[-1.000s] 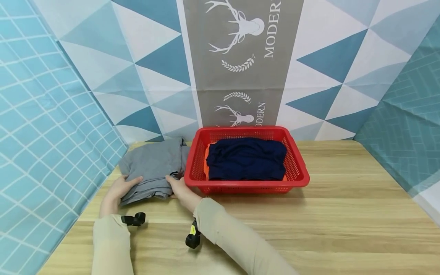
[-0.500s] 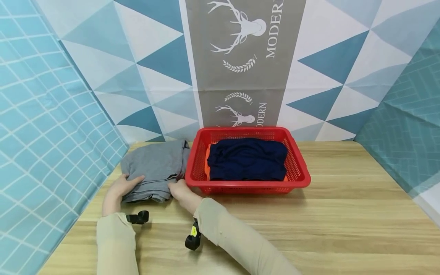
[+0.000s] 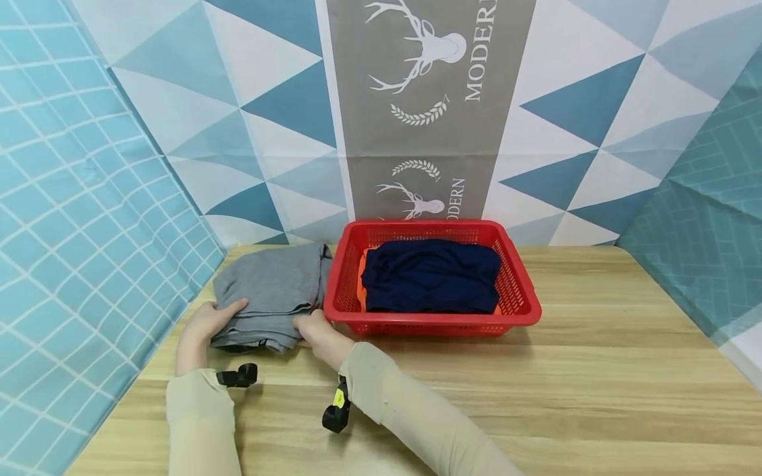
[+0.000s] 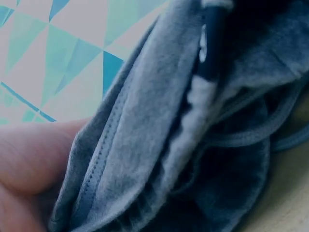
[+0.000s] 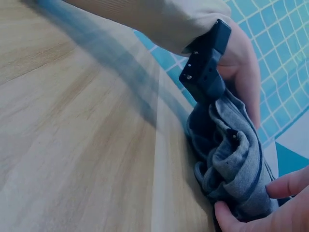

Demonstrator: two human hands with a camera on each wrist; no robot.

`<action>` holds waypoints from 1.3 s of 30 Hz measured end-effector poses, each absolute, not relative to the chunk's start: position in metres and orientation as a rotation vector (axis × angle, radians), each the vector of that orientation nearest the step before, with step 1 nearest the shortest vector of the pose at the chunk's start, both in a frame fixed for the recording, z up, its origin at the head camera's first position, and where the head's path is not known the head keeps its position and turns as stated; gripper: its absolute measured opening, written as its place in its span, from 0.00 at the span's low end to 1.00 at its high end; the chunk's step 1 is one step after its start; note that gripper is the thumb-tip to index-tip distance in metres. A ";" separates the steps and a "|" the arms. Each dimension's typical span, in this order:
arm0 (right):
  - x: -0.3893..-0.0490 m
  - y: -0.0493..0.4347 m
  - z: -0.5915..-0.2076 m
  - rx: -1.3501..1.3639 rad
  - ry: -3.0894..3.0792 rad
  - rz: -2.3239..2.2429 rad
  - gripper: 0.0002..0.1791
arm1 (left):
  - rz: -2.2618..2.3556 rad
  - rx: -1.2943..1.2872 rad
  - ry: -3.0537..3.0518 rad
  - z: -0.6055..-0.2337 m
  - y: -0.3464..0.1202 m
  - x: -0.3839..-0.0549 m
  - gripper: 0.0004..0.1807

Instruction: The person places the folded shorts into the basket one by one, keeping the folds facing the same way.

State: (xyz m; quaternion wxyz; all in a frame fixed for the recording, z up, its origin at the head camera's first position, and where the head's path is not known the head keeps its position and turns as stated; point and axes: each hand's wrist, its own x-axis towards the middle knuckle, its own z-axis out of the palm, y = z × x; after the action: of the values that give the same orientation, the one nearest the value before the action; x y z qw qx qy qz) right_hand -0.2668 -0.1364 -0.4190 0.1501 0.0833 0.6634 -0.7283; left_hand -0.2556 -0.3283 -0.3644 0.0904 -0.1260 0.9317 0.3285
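A folded grey drawstring garment lies on the table, left of the red basket. My left hand grips its near left side, thumb on top and the other fingers hidden by the cloth. At the near right corner my right hand pinches the layered edge. The right wrist view shows thumb and finger on either side of the bunched grey cloth. In the left wrist view the grey cloth shows a stitched seam and loose cords, close up and partly blurred.
The red perforated basket stands beside the garment, close to the right hand. Folded navy cloth lies in it over orange cloth. Patterned sheets rise behind and at the sides. The wooden table extends to the right.
Both hands stay on the grey garment. A right fingertip seen under its near edge a second ago is now hidden, and that edge has shifted slightly. The head view has moved a little.
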 end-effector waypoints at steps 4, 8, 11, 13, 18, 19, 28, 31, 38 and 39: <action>-0.297 -0.146 -0.458 0.333 1.622 -2.200 0.24 | 1.006 -0.380 2.753 -0.366 -0.330 -0.256 0.54; -0.307 -0.148 -0.467 0.421 1.533 -2.182 0.28 | 1.012 -0.373 2.753 -0.366 -0.331 -0.256 0.54; -0.305 -0.145 -0.463 0.406 1.521 -2.176 0.34 | 1.004 -0.363 2.759 -0.366 -0.331 -0.256 0.54; -0.305 -0.143 -0.462 0.395 1.525 -2.174 0.37 | 0.990 -0.358 2.758 -0.365 -0.330 -0.256 0.54; -0.302 -0.138 -0.458 0.428 1.459 -2.217 0.50 | 0.985 -0.364 2.751 -0.363 -0.329 -0.256 0.55; -0.300 -0.137 -0.455 0.440 1.439 -2.230 0.53 | 0.988 -0.364 2.754 -0.363 -0.329 -0.256 0.55; -0.280 -0.131 -0.432 0.431 1.444 -2.176 0.43 | 1.045 -0.311 2.835 -0.361 -0.329 -0.250 0.50; -0.288 -0.137 -0.444 0.393 1.477 -2.164 0.37 | 1.044 -0.307 2.845 -0.358 -0.328 -0.249 0.50; -0.293 -0.142 -0.453 0.308 1.499 -2.172 0.32 | 0.990 -0.313 2.878 -0.348 -0.327 -0.245 0.50; -0.288 -0.141 -0.446 0.316 1.515 -2.168 0.32 | 0.989 -0.311 2.890 -0.348 -0.327 -0.245 0.48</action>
State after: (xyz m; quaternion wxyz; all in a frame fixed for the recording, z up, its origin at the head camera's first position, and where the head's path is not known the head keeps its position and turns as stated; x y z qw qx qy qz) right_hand -0.2877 -0.1408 -0.4458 0.2366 0.1153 0.5527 -0.7907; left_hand -0.2448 -0.3267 -0.3475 0.0354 -0.1012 0.9407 0.3219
